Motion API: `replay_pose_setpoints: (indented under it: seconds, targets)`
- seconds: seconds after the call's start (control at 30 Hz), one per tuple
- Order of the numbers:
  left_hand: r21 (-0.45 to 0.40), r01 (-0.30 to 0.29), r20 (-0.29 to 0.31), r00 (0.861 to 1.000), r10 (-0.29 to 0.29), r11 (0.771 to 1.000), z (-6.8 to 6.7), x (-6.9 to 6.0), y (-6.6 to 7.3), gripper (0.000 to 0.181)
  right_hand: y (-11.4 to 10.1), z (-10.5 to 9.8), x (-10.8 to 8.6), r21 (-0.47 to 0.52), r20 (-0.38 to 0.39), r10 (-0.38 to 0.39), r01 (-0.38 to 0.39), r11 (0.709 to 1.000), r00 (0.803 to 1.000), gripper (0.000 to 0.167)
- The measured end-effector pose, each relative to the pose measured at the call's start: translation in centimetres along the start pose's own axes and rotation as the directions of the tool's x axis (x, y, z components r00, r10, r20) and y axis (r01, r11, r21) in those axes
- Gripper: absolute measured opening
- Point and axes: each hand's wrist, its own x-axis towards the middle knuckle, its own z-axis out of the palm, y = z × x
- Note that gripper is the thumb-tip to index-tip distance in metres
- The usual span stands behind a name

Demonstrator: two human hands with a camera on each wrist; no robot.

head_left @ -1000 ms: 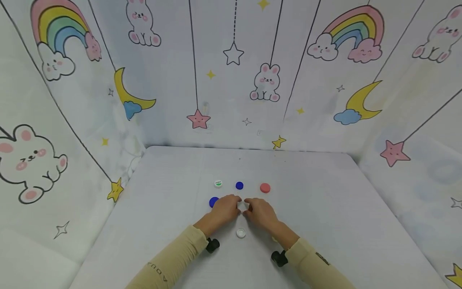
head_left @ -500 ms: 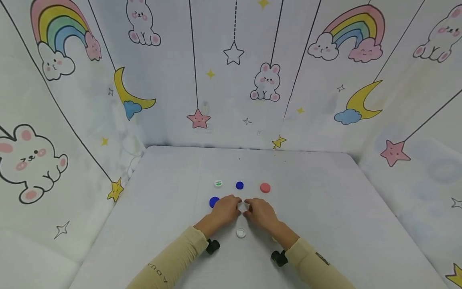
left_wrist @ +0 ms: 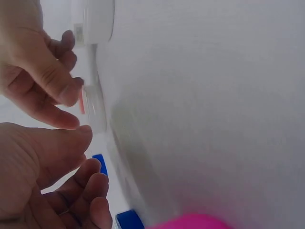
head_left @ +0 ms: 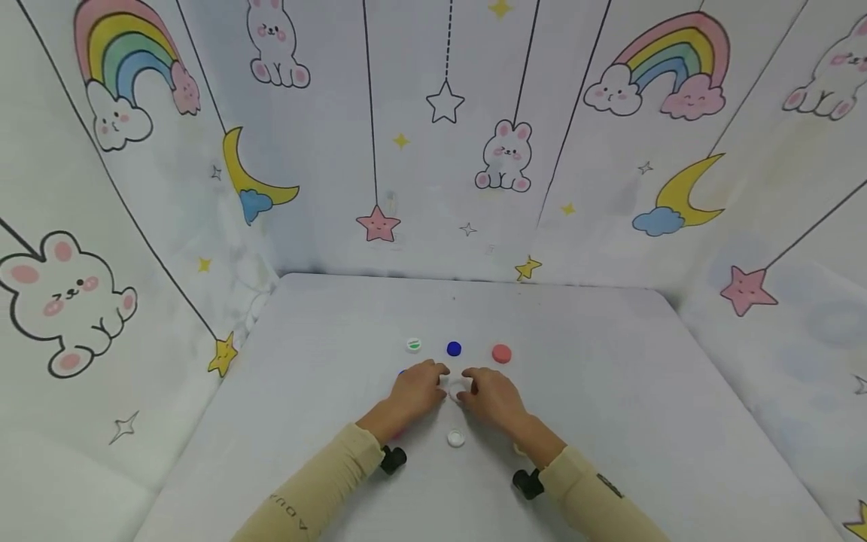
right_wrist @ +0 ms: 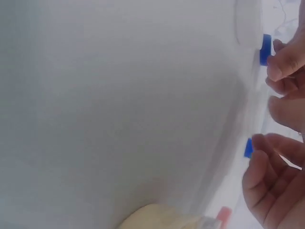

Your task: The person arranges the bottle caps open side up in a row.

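Note:
A white round cap (head_left: 457,391) lies flat on the table between the two hands. My left hand (head_left: 416,391) is just to its left, fingers loosely bent and apart from it; in the left wrist view nothing sits between thumb and fingers. On the other side, my right hand (head_left: 496,397) has its thumb tip over or against the cap's right edge; contact cannot be told. Its fingers are loosely bent, with no object between them in the right wrist view. A blue cap (head_left: 403,372) is mostly hidden behind the left hand.
Beyond the hands lie a white-and-green cap (head_left: 414,345), a small blue cap (head_left: 454,348) and a red cap (head_left: 502,354). Nearer is another white cap (head_left: 456,438). A pink cap (left_wrist: 195,222) and a cream cap (right_wrist: 159,218) lie near the wrists. Printed cloth walls surround the table.
My left hand has drawn slightly left, widening the gap between the hands and showing more of the white cap. It now covers most of the blue cap. The view has shifted a little.

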Motion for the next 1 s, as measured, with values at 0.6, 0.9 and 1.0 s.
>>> replay_pose_setpoints:
  seconds: [0.6,0.9,1.0]
  targets:
    - [0.016,0.145,-0.068,0.987,-0.144,0.989,-2.6,-2.0,-3.6,0.034,-3.3,1.7,2.6,0.009,-0.016,-0.076,0.077,0.997,0.997,0.032]
    - [0.001,0.208,-0.054,0.977,-0.208,0.978,-3.1,-2.4,-4.5,0.033,-4.3,2.3,3.4,-0.004,0.008,-0.102,0.102,0.995,0.995,0.035]
    - [0.015,0.224,-0.031,0.974,-0.223,0.975,-3.0,-2.4,-4.9,0.035,-4.6,2.6,3.6,0.003,0.024,-0.093,0.093,0.996,0.995,0.036]
